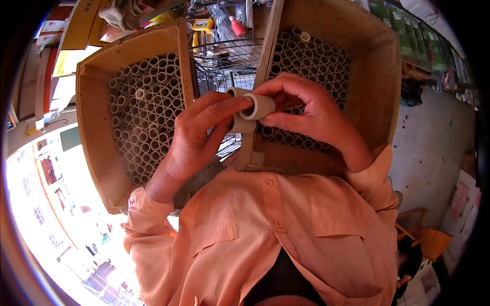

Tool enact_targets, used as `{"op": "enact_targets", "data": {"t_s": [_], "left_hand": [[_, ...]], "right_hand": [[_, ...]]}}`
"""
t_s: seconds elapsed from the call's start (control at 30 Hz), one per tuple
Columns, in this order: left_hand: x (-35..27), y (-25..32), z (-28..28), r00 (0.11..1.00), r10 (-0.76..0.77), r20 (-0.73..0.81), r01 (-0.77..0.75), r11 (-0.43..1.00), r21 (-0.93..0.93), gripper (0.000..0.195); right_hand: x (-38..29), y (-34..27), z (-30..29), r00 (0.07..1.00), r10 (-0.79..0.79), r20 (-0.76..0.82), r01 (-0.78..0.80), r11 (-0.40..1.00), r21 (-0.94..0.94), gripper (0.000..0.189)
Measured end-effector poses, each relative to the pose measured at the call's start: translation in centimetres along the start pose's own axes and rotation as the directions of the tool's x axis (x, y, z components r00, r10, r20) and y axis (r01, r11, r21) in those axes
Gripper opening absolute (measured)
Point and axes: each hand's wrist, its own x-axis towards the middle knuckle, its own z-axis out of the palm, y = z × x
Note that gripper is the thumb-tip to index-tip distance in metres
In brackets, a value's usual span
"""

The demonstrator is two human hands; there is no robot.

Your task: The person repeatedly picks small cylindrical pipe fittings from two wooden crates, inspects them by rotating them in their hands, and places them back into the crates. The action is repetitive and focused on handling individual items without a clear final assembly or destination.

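Between my hands, in front of my chest, are several short, hollow, grey-beige cylinders. My right hand (306, 103) pinches the nearest cylinder (264, 106) between thumb and fingers, with its open end turned left. The index fingertip of my left hand (203, 122) touches that cylinder's rim. Two more cylinders, an upper one (239, 91) and a lower one (243, 126), sit at my left fingers; those fingers partly hide them. A wooden box (93, 126) on the left and another wooden box (375, 76) on the right hold many similar cylinders, packed in rows with their open ends up.
Between the boxes stands a black wire basket (229, 51). Beyond it lie a red bottle (237, 26) and a yellow item (203, 25). Green packages (405, 34) line the upper right. A wooden chair (430, 241) and part of a person (409, 260) are at lower right.
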Motion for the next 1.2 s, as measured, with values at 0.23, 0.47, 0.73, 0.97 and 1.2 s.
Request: {"op": "enact_targets", "data": {"t_s": [0.23, 0.47, 0.73, 0.97, 1.2], "left_hand": [[-0.3, -0.8, 0.1, 0.999, -0.014, -0.040, 0.012, 0.999, -0.046, 0.045], [-0.5, -1.2, 0.4, 0.997, -0.064, -0.039, 0.060, 0.994, -0.096, 0.046], [-0.5, -1.4, 0.3, 0.998, -0.051, -0.047, 0.046, 0.994, -0.102, 0.045], [-0.5, -1.8, 0.2, 0.998, -0.039, -0.042, 0.034, 0.993, -0.110, 0.042], [-0.6, -2.1, 0.8, 0.995, 0.011, -0.095, -0.023, 0.992, -0.126, 0.036]], "right_hand": [[-0.5, 1.7, -3.7, 0.954, 0.298, 0.033, -0.299, 0.953, 0.052, 0.035], [-1.5, 7.3, -2.7, 0.717, 0.691, 0.095, -0.304, 0.431, -0.849, 0.036], [-2.2, 10.8, 0.2, 0.794, 0.604, 0.067, -0.283, 0.466, -0.838, 0.025], [-2.8, 12.4, -0.4, 0.728, 0.673, 0.133, -0.244, 0.436, -0.866, 0.022], [-3.9, 13.3, 0.4, 0.673, 0.716, 0.184, -0.215, 0.428, -0.878, 0.030]]}}
